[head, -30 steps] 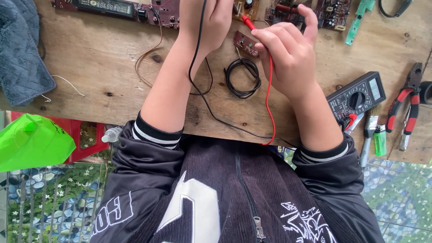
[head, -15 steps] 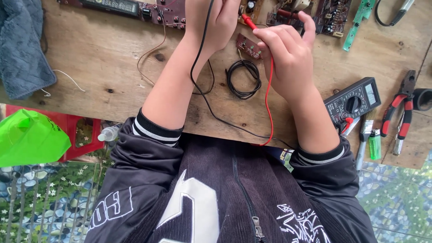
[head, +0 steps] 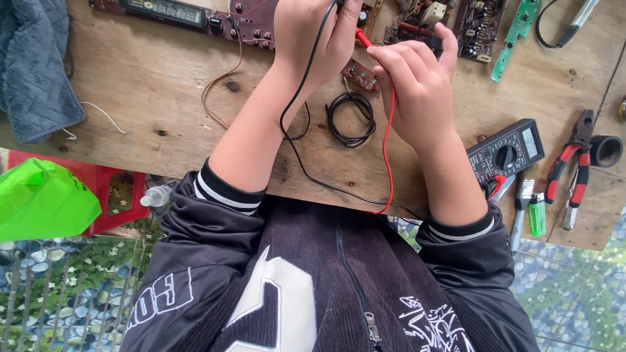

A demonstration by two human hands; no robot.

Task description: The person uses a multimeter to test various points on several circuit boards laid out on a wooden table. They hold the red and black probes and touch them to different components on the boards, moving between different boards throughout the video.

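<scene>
Since the earlier frames, both hands have shifted slightly toward the upper edge of the view; the probes remain at the same work area, so probing of the boards is judged to be in progress, not finished.

Left hand (head: 312, 36): fingers clenched around the black test lead (head: 297, 140), whose probe tip is hidden behind the hand. Right hand (head: 417, 85): fingers pinched on the red probe (head: 362, 38), with its red lead (head: 389, 150) running down toward the table edge.

The red probe is a slim red stick, tilted, its tip pointing up and left between the two hands, just above a small brown circuit board (head: 360, 75). Contact with any board cannot be confirmed.

Both leads run to the black multimeter (head: 507, 153), lying on the wooden table (head: 130, 85) right of the right forearm. A black wire coil (head: 351, 118) lies between the forearms. Red-handled pliers (head: 568, 163) and a green lighter (head: 536, 213) lie further right
</scene>
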